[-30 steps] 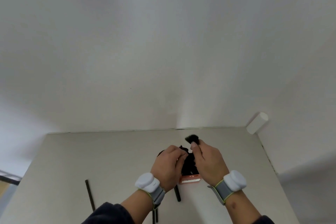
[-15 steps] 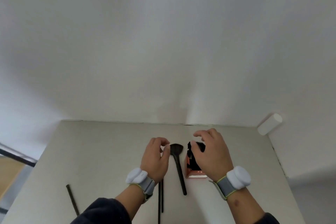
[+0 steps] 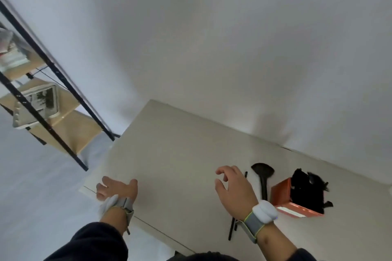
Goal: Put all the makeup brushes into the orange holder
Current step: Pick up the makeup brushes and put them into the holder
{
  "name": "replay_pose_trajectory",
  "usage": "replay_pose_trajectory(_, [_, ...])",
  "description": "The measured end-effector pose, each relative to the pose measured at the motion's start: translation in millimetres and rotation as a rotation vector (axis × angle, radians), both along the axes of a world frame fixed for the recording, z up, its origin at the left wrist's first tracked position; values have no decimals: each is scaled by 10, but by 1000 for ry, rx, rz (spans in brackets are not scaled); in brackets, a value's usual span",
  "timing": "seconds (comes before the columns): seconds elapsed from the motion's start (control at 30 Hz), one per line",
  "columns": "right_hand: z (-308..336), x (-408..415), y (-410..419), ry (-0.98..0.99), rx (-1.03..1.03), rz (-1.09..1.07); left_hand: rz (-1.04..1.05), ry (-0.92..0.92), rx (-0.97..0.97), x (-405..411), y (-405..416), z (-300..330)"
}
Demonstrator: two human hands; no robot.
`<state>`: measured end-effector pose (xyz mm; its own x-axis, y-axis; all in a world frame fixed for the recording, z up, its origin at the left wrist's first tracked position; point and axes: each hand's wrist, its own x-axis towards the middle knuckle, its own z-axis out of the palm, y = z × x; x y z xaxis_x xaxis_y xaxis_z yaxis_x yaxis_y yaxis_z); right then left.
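**A:** What's in front of you, biggest first?

**B:** Your tabletop runs slantwise across the view, pale beige, with a white wall behind it. Off to the far left stands a black-framed shelf with wooden boards.

**A:** And the holder?

**B:** The holder sits at the right of the tabletop, orange, with dark brush heads bunched in it. Just left of it a fan brush lies flat, head toward the far side. Left of that, thin brushes lie partly hidden under your right wrist.

**A:** Your hands?

**B:** Your right hand hovers above the tabletop near the thin brushes, fingers loosely curled, holding nothing. Your left hand reaches to the tabletop's left edge, fingers spread out fairly straight; whether it touches anything there you cannot tell. Both wrists carry a grey band with a white pod.
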<state>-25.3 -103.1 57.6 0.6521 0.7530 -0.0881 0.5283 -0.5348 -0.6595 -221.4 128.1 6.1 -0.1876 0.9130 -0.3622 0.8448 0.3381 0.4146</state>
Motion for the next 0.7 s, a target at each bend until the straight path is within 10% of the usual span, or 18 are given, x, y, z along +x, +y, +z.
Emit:
replay_pose_trajectory(0.23, [-419, -259, 276, 67, -232, 88, -337, 256, -232, -378, 188, -294])
replay_pose_trajectory(0.7, [-711, -453, 639, 82, -362, 161, -513, -33, -79, -105, 246, -377])
